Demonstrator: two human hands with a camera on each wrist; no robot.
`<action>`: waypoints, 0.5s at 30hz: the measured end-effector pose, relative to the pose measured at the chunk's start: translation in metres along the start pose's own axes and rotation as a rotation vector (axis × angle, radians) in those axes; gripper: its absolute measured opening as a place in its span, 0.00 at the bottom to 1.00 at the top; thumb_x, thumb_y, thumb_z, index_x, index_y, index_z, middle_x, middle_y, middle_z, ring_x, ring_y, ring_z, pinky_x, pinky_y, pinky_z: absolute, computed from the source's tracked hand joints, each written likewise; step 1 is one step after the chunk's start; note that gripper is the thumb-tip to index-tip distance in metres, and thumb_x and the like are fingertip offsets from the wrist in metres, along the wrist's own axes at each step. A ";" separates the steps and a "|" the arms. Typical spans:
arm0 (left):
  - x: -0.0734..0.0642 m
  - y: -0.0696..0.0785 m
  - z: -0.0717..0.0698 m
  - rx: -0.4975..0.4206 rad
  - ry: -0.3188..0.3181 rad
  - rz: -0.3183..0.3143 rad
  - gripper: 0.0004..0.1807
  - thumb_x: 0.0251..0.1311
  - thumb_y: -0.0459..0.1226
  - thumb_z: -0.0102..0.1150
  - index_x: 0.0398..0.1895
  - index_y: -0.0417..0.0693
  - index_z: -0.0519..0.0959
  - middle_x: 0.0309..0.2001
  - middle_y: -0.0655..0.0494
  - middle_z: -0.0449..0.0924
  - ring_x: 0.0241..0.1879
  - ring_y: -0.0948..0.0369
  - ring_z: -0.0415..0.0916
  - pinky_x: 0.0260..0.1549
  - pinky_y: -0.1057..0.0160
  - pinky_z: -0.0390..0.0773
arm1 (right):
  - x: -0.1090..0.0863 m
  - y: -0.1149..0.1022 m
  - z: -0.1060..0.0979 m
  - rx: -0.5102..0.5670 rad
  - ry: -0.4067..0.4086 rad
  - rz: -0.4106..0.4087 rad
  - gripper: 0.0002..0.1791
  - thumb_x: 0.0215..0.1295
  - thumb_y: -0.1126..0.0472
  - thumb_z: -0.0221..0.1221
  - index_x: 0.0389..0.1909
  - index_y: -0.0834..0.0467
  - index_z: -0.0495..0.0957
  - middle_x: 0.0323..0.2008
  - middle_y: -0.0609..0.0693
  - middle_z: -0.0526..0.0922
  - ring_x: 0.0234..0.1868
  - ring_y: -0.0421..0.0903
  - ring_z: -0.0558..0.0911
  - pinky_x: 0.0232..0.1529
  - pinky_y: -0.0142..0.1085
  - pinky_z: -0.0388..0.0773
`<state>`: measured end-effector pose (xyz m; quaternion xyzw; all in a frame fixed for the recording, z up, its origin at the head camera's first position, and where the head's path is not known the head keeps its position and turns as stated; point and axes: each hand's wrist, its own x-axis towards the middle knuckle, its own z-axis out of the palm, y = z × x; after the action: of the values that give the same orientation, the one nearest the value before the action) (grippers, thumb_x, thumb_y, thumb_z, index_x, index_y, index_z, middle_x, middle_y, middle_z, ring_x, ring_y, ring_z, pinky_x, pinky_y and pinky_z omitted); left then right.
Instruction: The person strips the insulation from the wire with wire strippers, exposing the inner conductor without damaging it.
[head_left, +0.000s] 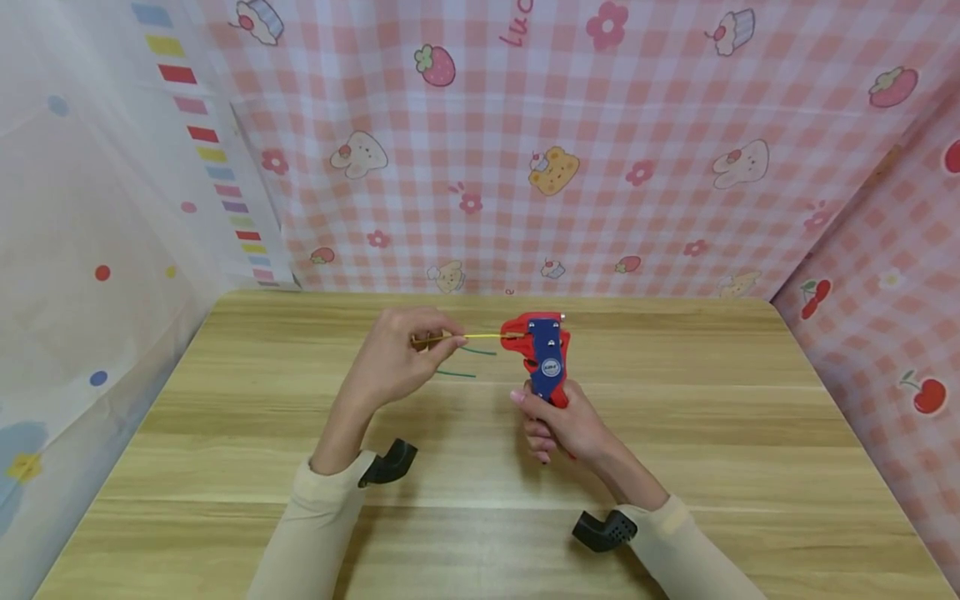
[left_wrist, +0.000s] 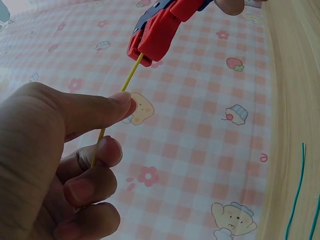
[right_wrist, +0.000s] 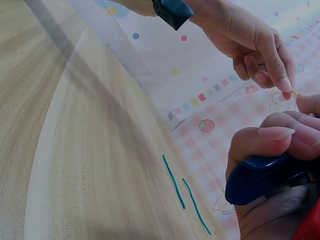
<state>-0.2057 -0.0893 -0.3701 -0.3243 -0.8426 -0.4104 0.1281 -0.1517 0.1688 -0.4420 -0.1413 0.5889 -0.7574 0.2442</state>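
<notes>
stretching from left hand (head_left: 396, 354), yellow wire (head_left: 482, 336), into tool (head_left: 547, 350) in right hand (head_left: 575, 422)

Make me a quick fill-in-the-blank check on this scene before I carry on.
1. The left grip pinches a wire coloured ____.
2. The right grip holds a tool coloured red and ____.
3. The wire runs into the tool's ____ jaws.
4. On the table lie ____ green wires.
Missing words: yellow; blue; red; two.

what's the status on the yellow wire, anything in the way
Left grip pinches yellow wire. Right grip holds red-and-blue tool. Wire runs into tool's red jaws. Two green wires on table, not in the way.
</notes>
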 end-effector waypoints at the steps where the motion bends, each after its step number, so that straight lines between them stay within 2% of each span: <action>1: 0.000 0.000 0.000 -0.004 0.001 0.001 0.03 0.64 0.34 0.69 0.34 0.49 0.90 0.25 0.60 0.82 0.20 0.64 0.65 0.22 0.68 0.66 | 0.000 0.000 0.000 0.000 0.002 0.004 0.13 0.79 0.54 0.54 0.37 0.57 0.65 0.17 0.43 0.66 0.15 0.41 0.69 0.20 0.32 0.74; 15: 0.000 -0.002 0.000 -0.065 0.008 -0.033 0.04 0.64 0.35 0.69 0.32 0.50 0.90 0.24 0.59 0.82 0.19 0.64 0.65 0.20 0.68 0.66 | 0.001 0.001 0.000 0.003 -0.003 -0.005 0.14 0.79 0.55 0.54 0.38 0.58 0.63 0.17 0.43 0.65 0.15 0.40 0.69 0.20 0.31 0.73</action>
<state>-0.2069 -0.0905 -0.3710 -0.3128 -0.8336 -0.4408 0.1140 -0.1522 0.1683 -0.4426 -0.1434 0.5870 -0.7586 0.2436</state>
